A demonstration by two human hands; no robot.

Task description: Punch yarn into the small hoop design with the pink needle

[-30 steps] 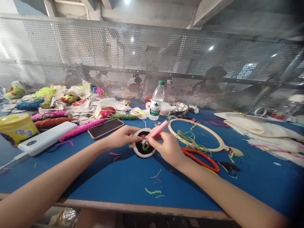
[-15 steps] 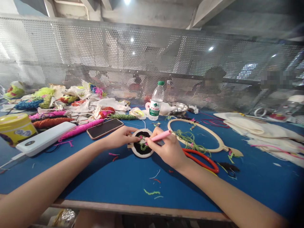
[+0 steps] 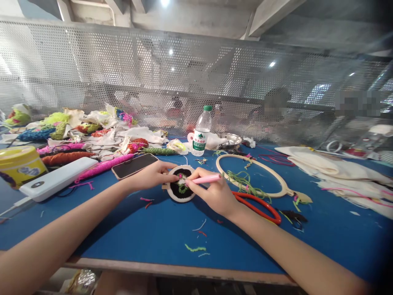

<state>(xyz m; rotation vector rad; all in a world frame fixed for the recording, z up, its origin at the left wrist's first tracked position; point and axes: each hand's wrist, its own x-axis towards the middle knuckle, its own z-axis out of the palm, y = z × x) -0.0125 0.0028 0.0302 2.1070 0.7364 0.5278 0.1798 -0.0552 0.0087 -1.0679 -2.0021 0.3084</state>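
A small round embroidery hoop (image 3: 175, 196) with black fabric and pink, green and white stitching lies on the blue table (image 3: 123, 229). My left hand (image 3: 153, 176) grips its left rim, fingers curled over the edge. My right hand (image 3: 211, 196) pinches a pink punch-needle tool (image 3: 205, 179), its tip on the stitching inside the hoop. The tool lies nearly level, pointing left.
A large empty wooden hoop (image 3: 251, 176) with green thread and red-handled scissors (image 3: 260, 208) lie to the right. A phone (image 3: 135, 165), a white power bank (image 3: 58, 178), a yellow tin (image 3: 18, 164), a water bottle (image 3: 201, 132), yarn piles and folded white cloth (image 3: 337, 172) ring the area. Other people sit behind the mesh screen.
The pink tool has tilted down from a steep angle to nearly level. The small hoop and both hands have shifted slightly left.
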